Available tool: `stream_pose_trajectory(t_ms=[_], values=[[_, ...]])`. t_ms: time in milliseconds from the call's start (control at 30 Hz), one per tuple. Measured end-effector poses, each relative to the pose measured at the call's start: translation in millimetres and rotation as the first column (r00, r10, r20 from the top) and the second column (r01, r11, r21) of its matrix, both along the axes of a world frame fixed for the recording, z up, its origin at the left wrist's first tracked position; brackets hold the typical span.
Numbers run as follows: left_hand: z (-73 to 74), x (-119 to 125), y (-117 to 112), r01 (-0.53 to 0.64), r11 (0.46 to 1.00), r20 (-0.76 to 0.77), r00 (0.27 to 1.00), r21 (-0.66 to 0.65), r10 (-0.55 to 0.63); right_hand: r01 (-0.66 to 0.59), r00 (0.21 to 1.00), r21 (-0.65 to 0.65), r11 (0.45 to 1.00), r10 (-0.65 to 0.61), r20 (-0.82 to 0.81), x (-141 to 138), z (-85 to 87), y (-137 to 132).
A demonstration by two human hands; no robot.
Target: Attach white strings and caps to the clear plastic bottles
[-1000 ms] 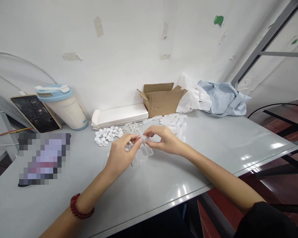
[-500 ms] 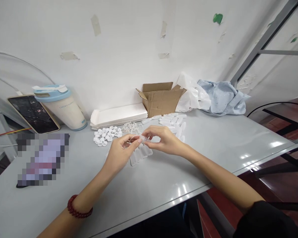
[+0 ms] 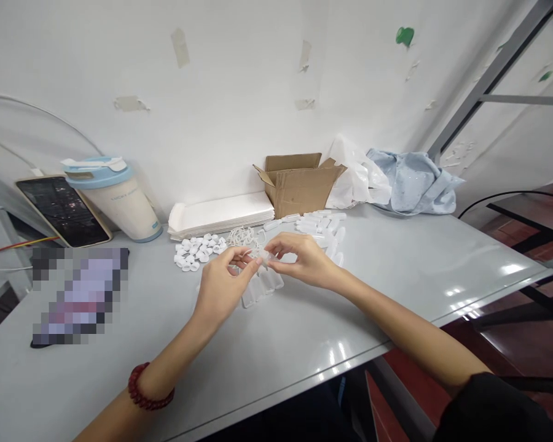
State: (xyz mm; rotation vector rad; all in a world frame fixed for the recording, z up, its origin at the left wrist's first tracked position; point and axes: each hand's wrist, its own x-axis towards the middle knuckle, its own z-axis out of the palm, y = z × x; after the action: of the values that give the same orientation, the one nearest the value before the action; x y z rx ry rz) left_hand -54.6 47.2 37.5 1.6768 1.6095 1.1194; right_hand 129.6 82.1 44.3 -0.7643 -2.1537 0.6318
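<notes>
My right hand (image 3: 304, 261) pinches a small clear plastic tube (image 3: 268, 256) above the grey table (image 3: 304, 344). My left hand (image 3: 223, 285) meets it from the left, fingers pinched at the tube's end on something too small to make out. Under my hands lie a few clear tubes (image 3: 262, 285) side by side. Behind them are a heap of white caps (image 3: 198, 250), a tangle of thin white loops (image 3: 242, 236) and a pile of clear tubes (image 3: 320, 224). A red bead bracelet (image 3: 145, 393) is on my left wrist.
A stack of white sheets (image 3: 221, 216), an open cardboard box (image 3: 297, 183), a white plastic bag (image 3: 357, 175) and a blue cloth (image 3: 415, 183) line the wall. At left stand a blue-lidded cup (image 3: 115, 196) and a propped phone (image 3: 62, 210). The table's front edge runs diagonally at right.
Both hands stay together at the tube; my left fingers have shifted slightly at its end. Nothing else has moved.
</notes>
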Motion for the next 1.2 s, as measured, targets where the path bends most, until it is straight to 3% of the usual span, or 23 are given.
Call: stream_pose_trajectory(t_ms=[133, 233, 400, 633, 833, 967, 1067, 1200], values=[[3.0, 2, -4, -0.142, 0.985, 0.006, 0.990, 0.100, 0.142, 0.072, 0.997, 0.141, 0.987, -0.073, 0.001, 0, -5.3, 2], [5.1, 4, -7, -0.089, 0.985, 0.021, 0.996, 0.145, 0.086, 0.088, 0.995, 0.239, 0.967, -0.094, 0.015, -2, -7.9, 1], [4.5, 7, -10, 0.053, 0.994, 0.082, 0.995, 0.094, -0.060, 0.065, 0.997, 0.341, 0.938, -0.074, 0.013, -7, -10.0, -7], [6.8, 7, -6, 0.095, 0.995, 0.198, 0.976, 0.009, -0.095, 0.052, 0.998, 0.376, 0.925, -0.060, 0.009, -11, -11.7, -13], [9.1, 5, -3, 0.092, 0.995, 0.244, 0.966, -0.024, -0.084, 0.017, 0.999, 0.264, 0.964, -0.028, 0.038, -10, -8.1, -14], [11.7, 2, -1, 0.108, 0.994, 0.225, 0.969, -0.020, -0.101, -0.019, 0.999, -0.014, 1.000, 0.018, -0.036, -6, 1.1, -11], [11.9, 1, -1, 0.151, 0.988, 0.210, 0.967, -0.027, -0.142, -0.069, 0.995, -0.197, 0.978, 0.054, -0.082, -3, 5.6, -9], [10.8, 3, -3, 0.197, 0.980, 0.196, 0.962, -0.018, -0.190, -0.108, 0.989, -0.293, 0.950, 0.073, -0.128, -2, 7.1, -8]])
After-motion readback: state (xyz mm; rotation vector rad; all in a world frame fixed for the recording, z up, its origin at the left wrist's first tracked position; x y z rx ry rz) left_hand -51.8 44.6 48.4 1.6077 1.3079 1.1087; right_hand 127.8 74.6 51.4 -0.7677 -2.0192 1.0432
